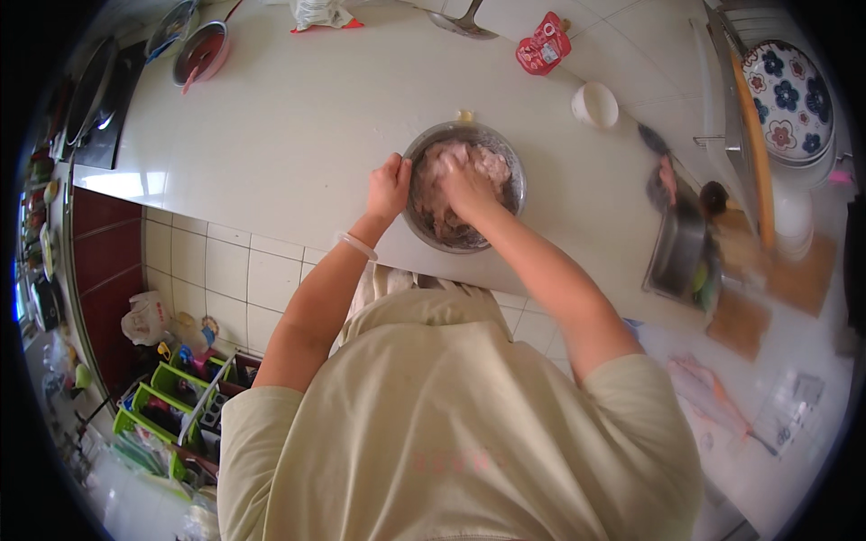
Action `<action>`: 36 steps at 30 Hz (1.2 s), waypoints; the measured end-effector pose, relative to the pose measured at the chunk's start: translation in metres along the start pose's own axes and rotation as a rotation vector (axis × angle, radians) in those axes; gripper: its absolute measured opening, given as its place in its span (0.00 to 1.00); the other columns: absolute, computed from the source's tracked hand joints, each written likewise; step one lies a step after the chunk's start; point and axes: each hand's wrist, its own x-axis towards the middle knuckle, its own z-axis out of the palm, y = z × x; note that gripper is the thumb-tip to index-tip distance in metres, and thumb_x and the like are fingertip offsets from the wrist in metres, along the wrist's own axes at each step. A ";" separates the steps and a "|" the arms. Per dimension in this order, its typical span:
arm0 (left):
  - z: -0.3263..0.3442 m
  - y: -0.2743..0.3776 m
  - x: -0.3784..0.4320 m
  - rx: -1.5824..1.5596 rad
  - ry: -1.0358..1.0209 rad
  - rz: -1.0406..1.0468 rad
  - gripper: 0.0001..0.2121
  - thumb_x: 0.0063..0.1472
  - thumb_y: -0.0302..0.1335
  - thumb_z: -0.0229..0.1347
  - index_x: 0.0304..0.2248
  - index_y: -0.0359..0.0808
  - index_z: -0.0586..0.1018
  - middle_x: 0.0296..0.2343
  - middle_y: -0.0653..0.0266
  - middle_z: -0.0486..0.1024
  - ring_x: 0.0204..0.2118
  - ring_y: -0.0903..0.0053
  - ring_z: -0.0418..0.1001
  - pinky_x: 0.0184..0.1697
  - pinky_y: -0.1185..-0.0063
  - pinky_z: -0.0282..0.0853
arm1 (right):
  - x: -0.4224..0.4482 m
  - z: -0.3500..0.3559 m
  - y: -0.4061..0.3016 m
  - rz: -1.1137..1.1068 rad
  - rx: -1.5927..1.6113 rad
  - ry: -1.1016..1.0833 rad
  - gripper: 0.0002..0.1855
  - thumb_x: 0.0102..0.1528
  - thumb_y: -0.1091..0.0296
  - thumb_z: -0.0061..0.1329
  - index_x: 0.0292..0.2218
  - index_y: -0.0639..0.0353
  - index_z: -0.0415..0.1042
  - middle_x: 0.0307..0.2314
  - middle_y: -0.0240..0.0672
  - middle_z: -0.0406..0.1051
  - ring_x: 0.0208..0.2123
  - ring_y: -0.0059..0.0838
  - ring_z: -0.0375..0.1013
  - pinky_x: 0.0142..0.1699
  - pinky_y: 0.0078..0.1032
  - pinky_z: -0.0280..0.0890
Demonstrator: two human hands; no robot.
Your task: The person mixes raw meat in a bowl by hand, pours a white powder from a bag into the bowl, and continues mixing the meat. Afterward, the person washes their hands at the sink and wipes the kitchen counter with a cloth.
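A round metal bowl [519,177] stands near the front edge of the light countertop. Inside it lies a sticky, pale pink mass that looks like minced meat [493,162]. My left hand [390,186] grips the bowl's left rim, with a pale bracelet around the wrist. Pressed into the pink mass is my right hand [467,189]; its fingertips are partly sunk in and blurred, so their exact pose is hard to make out.
Behind the bowl at right are a small white bowl [595,105] and a red pouch [544,44]. A metal ladle [464,26] lies at the back. A reddish bowl [223,54] stands back left, near a black cooktop [122,115]. At right is a metal tray [676,243].
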 end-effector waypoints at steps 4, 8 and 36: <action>0.002 -0.007 0.002 0.011 0.016 0.036 0.14 0.62 0.32 0.48 0.23 0.30 0.65 0.16 0.44 0.67 0.22 0.46 0.64 0.23 0.64 0.61 | -0.006 -0.012 -0.001 -0.025 0.082 -0.054 0.25 0.51 0.71 0.45 0.51 0.55 0.62 0.48 0.43 0.63 0.50 0.44 0.63 0.50 0.37 0.64; 0.002 -0.006 0.002 -0.005 0.016 0.030 0.14 0.62 0.32 0.48 0.23 0.30 0.65 0.16 0.44 0.67 0.22 0.46 0.64 0.24 0.64 0.61 | -0.037 -0.023 0.031 -0.153 -0.027 0.054 0.27 0.50 0.72 0.48 0.53 0.57 0.61 0.51 0.45 0.61 0.50 0.41 0.66 0.52 0.30 0.63; 0.001 -0.019 0.013 -0.177 -0.143 -0.044 0.15 0.62 0.35 0.47 0.23 0.31 0.66 0.15 0.54 0.62 0.19 0.71 0.57 0.24 0.73 0.59 | -0.003 0.000 0.024 -0.002 -0.555 -0.005 0.15 0.48 0.68 0.51 0.40 0.51 0.73 0.41 0.44 0.68 0.37 0.47 0.72 0.39 0.42 0.68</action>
